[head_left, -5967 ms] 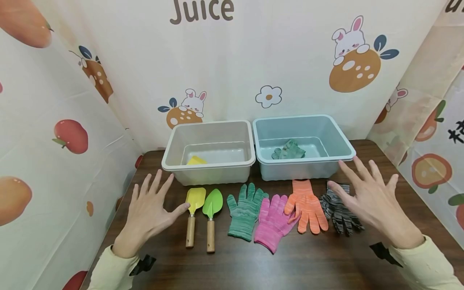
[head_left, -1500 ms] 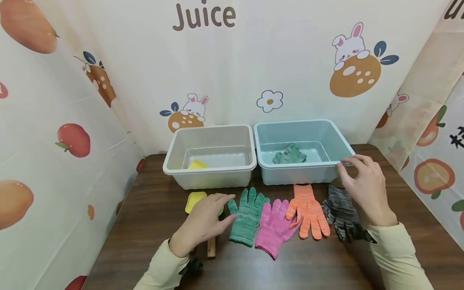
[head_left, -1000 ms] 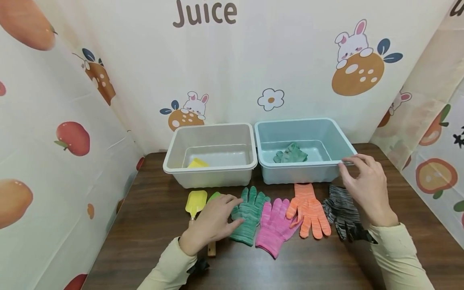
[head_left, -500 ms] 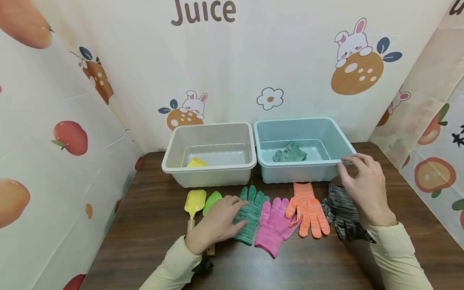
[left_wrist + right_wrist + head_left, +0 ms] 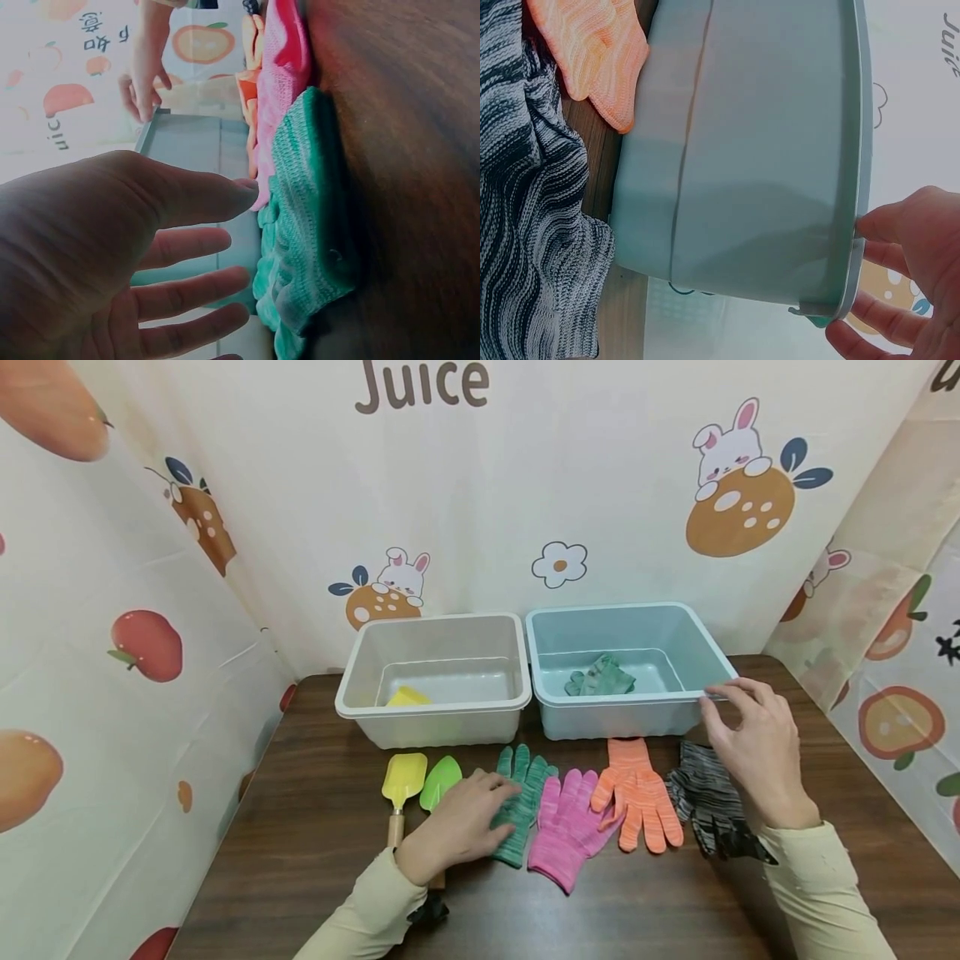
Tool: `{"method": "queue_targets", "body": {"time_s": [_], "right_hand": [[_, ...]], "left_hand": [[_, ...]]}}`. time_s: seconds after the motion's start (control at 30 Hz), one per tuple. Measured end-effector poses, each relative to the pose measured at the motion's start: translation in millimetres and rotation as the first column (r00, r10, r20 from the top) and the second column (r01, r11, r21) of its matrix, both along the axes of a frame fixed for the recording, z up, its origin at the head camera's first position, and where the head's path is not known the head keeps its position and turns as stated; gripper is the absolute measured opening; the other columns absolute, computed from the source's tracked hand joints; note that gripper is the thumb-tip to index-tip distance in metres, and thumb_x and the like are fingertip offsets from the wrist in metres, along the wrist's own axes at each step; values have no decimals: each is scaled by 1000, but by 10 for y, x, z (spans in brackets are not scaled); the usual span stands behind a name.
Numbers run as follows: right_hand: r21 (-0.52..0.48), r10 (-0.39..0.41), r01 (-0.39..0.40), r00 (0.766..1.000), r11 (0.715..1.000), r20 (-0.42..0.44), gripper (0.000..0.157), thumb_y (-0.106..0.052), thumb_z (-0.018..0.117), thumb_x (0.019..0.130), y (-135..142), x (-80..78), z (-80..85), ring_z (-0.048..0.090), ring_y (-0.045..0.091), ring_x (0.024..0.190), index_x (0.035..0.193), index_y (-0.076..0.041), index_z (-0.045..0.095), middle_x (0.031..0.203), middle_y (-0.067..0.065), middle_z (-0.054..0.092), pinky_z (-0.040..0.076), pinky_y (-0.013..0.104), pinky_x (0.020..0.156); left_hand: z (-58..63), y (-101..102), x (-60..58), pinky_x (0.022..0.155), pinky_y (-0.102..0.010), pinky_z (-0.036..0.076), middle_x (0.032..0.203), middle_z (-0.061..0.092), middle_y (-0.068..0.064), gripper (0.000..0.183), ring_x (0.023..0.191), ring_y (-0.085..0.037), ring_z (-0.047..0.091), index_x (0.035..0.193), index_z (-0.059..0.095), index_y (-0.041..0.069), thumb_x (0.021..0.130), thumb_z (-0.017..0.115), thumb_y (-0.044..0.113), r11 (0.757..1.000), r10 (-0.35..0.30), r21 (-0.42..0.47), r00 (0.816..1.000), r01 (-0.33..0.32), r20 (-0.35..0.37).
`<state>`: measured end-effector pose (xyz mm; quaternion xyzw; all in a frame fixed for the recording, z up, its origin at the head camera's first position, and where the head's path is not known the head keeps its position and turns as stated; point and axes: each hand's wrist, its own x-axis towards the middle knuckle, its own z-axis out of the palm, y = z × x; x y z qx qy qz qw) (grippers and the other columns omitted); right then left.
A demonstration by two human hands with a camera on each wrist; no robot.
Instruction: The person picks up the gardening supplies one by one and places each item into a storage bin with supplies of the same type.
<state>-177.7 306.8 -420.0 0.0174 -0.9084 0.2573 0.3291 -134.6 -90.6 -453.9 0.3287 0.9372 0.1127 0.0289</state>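
Note:
My left hand (image 5: 467,817) hovers over the left part of the green knit glove (image 5: 517,802), its fingers spread and holding nothing. In the left wrist view the fingertips and thumb (image 5: 217,196) stand just short of the green glove (image 5: 304,217). My right hand (image 5: 757,747) pinches the front right corner rim of the light blue bin (image 5: 622,717), thumb outside and fingers over the edge, as the right wrist view also shows. A crumpled green glove (image 5: 602,677) lies inside that bin. Beside the green glove lie a pink glove (image 5: 570,827), an orange glove (image 5: 639,802) and a black-grey glove (image 5: 705,789).
A grey bin (image 5: 435,727) with a yellow item (image 5: 408,696) in it stands left of the blue one. On the dark wooden table (image 5: 600,927), a yellow trowel (image 5: 403,777) and a green trowel (image 5: 441,779) lie left of the gloves, the green one partly behind my left hand.
My left hand has moved right, from over the trowels to the green glove. My right hand, spread in the earliest frame, has come to the blue bin's rim and stays there.

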Motion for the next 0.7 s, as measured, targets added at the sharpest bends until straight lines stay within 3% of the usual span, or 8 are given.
{"method": "queue_targets", "body": {"time_s": [0.37,0.7], "right_hand": [[-6,-3,3,1000,1000,-6,26,-13,74,96,-4,-6,-22,56,53,115,116,4,77,127,30,65,41,72,92],[-9,-5,5,1000,1000,-4,24,-11,72,98,2,9,-12,56,52,115,116,4,78,126,29,66,42,72,91]], "left_hand": [[-39,51,0,108,-44,55,140,67,-7,51,130,-27,63,143,66,14,97,77,32,1000,-6,-7,999,6,48],[-91,64,-2,108,-43,55,139,68,-8,48,127,-28,65,141,69,14,96,77,32,999,-5,-45,999,7,44]]}}
